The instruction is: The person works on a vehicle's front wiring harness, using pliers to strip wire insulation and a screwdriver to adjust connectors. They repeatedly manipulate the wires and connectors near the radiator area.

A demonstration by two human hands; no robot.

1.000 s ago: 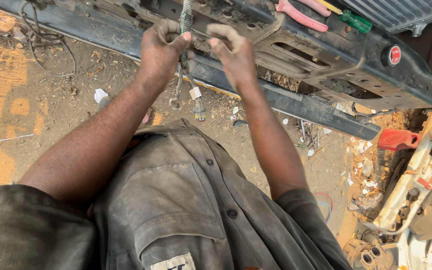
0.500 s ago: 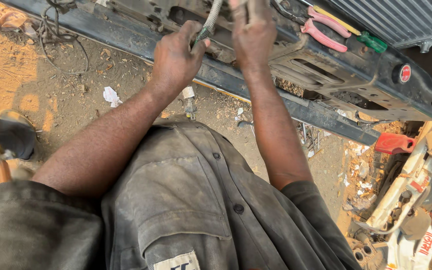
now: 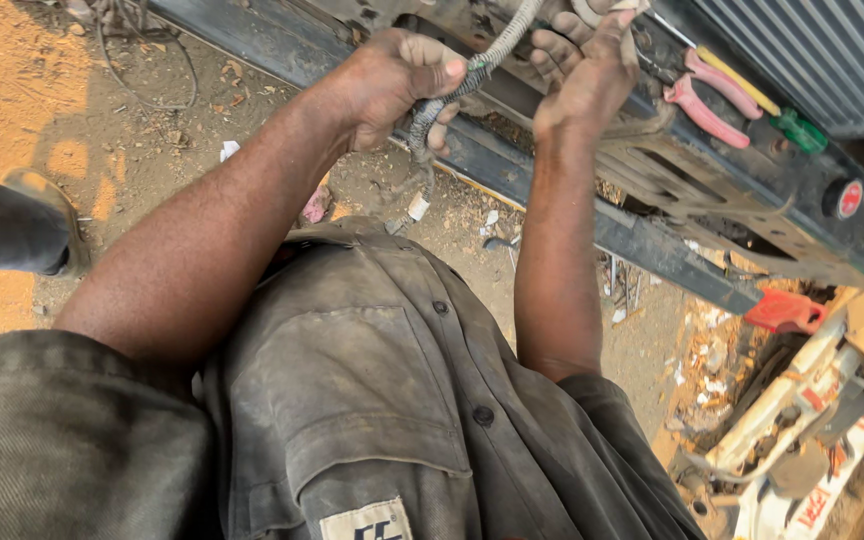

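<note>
- Cable [image 3: 472, 75], a grey wrapped bundle, ran on a slant from the lower left, where it hung below the left hand, up to the right toward the top edge of the head view, in front of the dark metal frame [image 3: 712, 170] of the vehicle.
- Left hand [image 3: 392, 85] was clenched around the cable, thumb on top, with the loose end dangling down past its knuckles toward the dirt ground [image 3: 132, 150].
- Right hand [image 3: 582, 70] sat just beside the left, higher along the cable's line, fingers spread against the frame; whether it gripped the cable or only pressed near it could not be told.
- Along its long axis the cable passed first through the left hand, then by the right, so the left was the nearer and surer hold.
- Pink-handled pliers [image 3: 702, 100] and a screwdriver with a yellow and green handle [image 3: 762, 105] lay on the frame, a little to the right of the right hand, not touching it.
- Upper end of the cable was cut off by the picture's top edge, and where it fastened was hidden.
- Right fingertips were partly out of view, and the frame's openings were too shadowed to read.
</note>
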